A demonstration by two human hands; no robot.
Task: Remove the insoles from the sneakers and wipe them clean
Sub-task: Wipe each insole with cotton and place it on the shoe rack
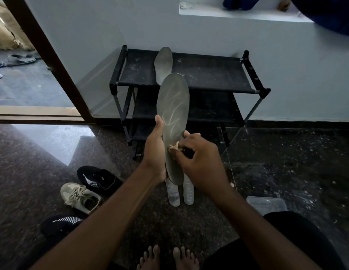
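Left hand (pixel 155 151) gripping grey insole (pixel 172 106) at frame centre, right hand (pixel 201 162) fingers curling around, pressing small cloth (pixel 174 147) against it.

I count 4 insoles: two grey insoles (pixel 172 106) (pixel 163 63), centre and upper centre, two pale insoles (pixel 174 195) (pixel 188 193) lower centre | 3 sneakers lower left: two black sneakers (pixel 97 179) (pixel 60 224), one beige sneaker (pixel 80 196)

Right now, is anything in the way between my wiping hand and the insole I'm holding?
Nothing visible. The right hand pinches the cloth directly against the lower part of the grey insole, and the left hand grips only its left edge, beside the wiping spot.
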